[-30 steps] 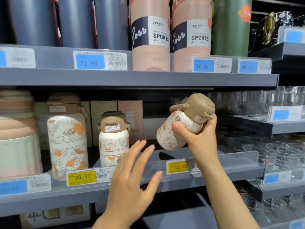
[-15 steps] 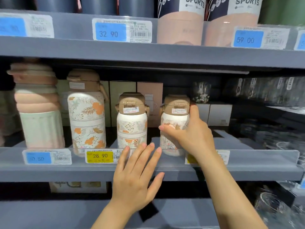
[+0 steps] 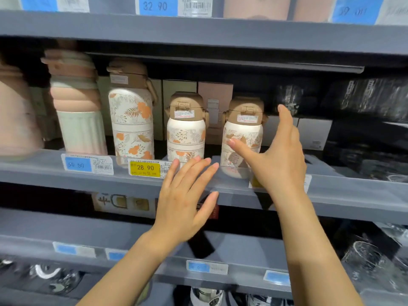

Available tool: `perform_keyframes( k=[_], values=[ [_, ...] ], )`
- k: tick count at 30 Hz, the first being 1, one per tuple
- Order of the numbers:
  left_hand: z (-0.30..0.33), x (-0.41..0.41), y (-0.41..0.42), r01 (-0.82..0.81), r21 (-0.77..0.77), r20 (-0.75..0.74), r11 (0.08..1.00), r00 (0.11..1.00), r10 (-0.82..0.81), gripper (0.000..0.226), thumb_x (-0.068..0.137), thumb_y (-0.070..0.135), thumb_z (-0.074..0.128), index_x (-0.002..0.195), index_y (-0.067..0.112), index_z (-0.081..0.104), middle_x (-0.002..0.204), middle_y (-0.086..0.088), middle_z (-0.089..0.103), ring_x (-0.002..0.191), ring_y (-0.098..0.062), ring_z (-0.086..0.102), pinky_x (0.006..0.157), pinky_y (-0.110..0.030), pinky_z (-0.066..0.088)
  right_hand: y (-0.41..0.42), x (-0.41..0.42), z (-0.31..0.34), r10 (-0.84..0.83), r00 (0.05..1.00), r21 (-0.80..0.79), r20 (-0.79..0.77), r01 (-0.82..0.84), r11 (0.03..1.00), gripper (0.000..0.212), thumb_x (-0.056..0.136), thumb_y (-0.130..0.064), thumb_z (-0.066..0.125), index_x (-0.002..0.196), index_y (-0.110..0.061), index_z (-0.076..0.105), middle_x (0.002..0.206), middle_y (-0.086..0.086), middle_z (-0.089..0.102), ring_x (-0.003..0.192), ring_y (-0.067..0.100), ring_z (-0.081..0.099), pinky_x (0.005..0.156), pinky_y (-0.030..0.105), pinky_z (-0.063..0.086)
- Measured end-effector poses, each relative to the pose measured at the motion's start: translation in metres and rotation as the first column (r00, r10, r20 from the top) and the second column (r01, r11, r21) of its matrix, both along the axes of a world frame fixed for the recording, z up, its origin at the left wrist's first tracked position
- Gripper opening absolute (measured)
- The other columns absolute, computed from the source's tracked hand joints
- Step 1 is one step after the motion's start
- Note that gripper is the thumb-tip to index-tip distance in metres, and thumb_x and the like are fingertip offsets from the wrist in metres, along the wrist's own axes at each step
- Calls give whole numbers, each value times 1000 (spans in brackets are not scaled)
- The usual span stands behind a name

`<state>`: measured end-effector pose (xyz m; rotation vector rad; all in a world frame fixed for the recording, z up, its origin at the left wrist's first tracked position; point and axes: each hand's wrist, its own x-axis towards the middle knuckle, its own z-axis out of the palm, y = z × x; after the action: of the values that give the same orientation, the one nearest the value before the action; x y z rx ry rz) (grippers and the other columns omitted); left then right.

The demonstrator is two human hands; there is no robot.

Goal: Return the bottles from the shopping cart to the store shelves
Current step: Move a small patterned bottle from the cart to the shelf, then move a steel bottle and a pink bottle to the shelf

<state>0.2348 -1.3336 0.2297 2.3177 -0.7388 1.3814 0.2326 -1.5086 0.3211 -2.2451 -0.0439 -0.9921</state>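
At the far left of the frame I see a pink ribbed bottle with a pale green lower half standing on the middle shelf. Beside it, to its right, stands a tall floral bottle with a tan lid, and below it on the shelf's front lip sits a yellow price tag reading 28.90. Next comes a small floral bottle, upright, with cardboard boxes behind it. My left hand is in the lower centre of the frame, fingers straight and spread, holding nothing; their tips lie at the shelf's lip just in front of that small bottle. To the right of it stands the returned bottle, a second small floral one with a tan lid, upright on the same shelf just beside its twin. My right hand is right of centre, fingers wide and straight, holding nothing; the thumb crosses in front of the bottle's body and the other fingers rise past its right side. I cannot tell whether the thumb touches it. At the far right, dark wrapped glassware fills the neighbouring shelf.
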Motion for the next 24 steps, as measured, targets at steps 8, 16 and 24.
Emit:
perform_keyframes(
  k=[8,16,24],
  values=[
    [4,-78,57,146,-257,-188,955,962,-197,34,90,36,53,121,27,62,120,18,60,114,3,51,100,-16,33,55,-75,-61,247,945,248,213,-297,922,31,86,-26,70,113,-27,56,112,-16,57,105,6,57,87,31,51],
    [-47,-163,225,-164,-356,-390,920,921,13,31,85,41,51,97,22,72,88,31,59,84,7,58,78,-3,39,199,-129,-109,692,706,406,-150,-594,694,13,85,-19,70,97,-22,64,86,-3,65,65,0,54,62,11,42],
    [-133,-302,394,-533,-468,-650,704,748,134,10,82,38,59,86,35,67,80,21,67,64,0,59,59,-6,38,393,-193,-196,875,300,558,-380,-680,475,11,86,-8,68,92,-15,62,63,-11,54,50,0,44,55,14,36]
  ],
)
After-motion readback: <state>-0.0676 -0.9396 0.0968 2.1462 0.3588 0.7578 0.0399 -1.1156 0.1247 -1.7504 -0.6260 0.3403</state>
